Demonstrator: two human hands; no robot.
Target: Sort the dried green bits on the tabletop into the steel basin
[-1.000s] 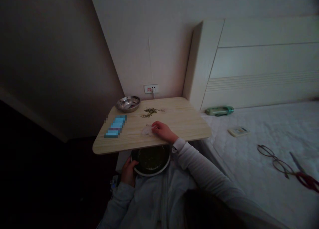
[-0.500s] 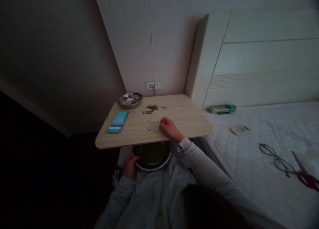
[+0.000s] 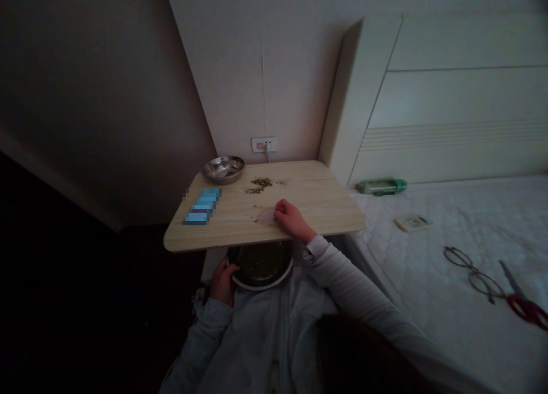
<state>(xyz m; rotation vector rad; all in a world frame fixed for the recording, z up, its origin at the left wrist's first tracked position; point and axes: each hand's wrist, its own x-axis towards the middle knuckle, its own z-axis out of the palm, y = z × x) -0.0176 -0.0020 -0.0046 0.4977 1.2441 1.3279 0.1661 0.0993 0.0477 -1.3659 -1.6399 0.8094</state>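
My left hand [image 3: 223,282] grips the rim of a round bowl [image 3: 280,280] on my lap, under the table's front edge. Something dark green with pale specks fills the bowl. My right hand [image 3: 290,216] is closed above the front part of the wooden table [image 3: 317,197]. From its fingers a thin, see-through sheet [image 3: 265,216] with a curved edge reaches left over the tabletop. A few dark green bits lie beside that sheet. Farther back is a scattered heap of small green bits [image 3: 261,183].
A shiny metal bowl [image 3: 223,170] stands at the table's back left, with a phone [image 3: 202,206] in front. On the bed at right lie a green case [image 3: 382,187], a pale flat item [image 3: 413,222], eyeglasses [image 3: 475,276] and scissors [image 3: 520,302]. A wall socket [image 3: 264,145] holds a plug.
The view has shifted slightly. Both hands stay in nearly the same places, and the clear sheet's curved edge shows a little more plainly in my right hand.
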